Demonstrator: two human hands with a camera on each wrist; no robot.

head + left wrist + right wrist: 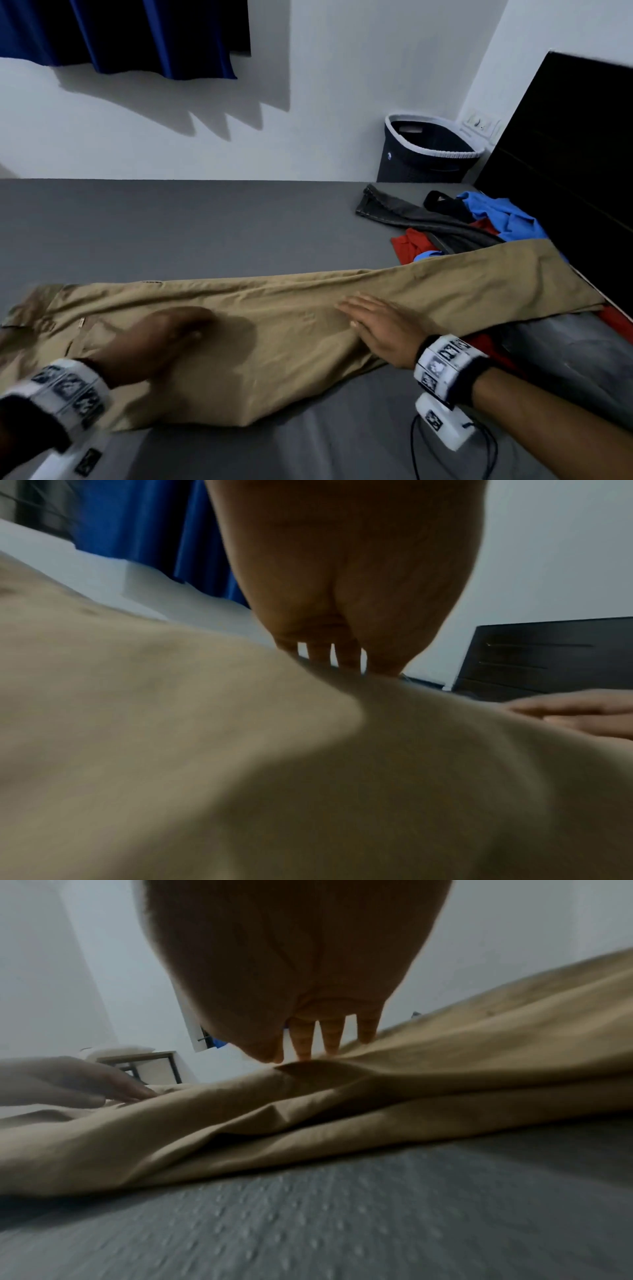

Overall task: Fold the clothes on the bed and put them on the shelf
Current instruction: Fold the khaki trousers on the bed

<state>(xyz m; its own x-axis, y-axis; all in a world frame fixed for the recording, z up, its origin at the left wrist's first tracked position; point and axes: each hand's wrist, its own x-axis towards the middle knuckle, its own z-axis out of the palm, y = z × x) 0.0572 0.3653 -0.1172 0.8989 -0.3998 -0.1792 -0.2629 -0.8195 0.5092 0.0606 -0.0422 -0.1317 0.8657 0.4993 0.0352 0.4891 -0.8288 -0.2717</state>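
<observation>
Grey bed (205, 222) against white wall, khaki trousers (291, 308) laid lengthwise across it, left hand (154, 339) and right hand (376, 325) pressed flat on them, fingers straight, unfolded clothes pile (479, 222) heaped by dark headboard (565, 154)

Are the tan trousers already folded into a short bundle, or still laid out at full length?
Full length. The tan trousers stretch across the bed from waistband to hems, legs stacked; left hand and right hand lie flat on them.

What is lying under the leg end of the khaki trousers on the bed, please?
The khaki trousers lie over other clothes: a red garment, blue fabric and grey jeans poke out. How far these reach beneath is hidden.
</observation>
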